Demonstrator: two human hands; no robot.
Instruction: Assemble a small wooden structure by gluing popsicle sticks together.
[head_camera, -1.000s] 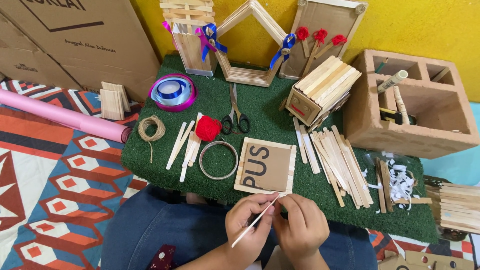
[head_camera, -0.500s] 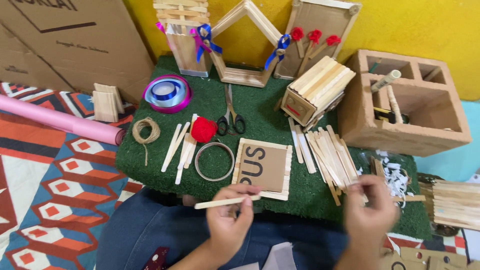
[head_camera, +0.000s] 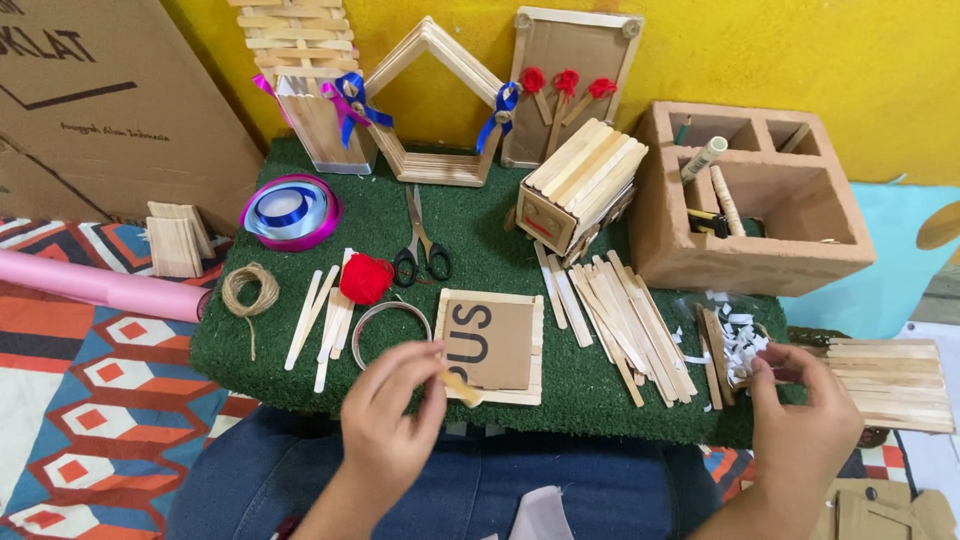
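Our left hand (head_camera: 395, 415) pinching a craft stick (head_camera: 460, 387) over the cardboard square (head_camera: 490, 345), our right hand (head_camera: 800, 420) fingers closing at white paper scraps (head_camera: 742, 345), green mat (head_camera: 480, 240) beneath

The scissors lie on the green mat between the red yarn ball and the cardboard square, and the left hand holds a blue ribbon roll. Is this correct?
Not quite. In the head view the left hand holds a wooden stick, not the ribbon roll, which lies on the mat. The rest is roughly right: the scissors lie just above the yarn ball and cardboard square.

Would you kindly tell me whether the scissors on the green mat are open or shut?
Shut: the scissors lie flat, blades together, handles side by side.
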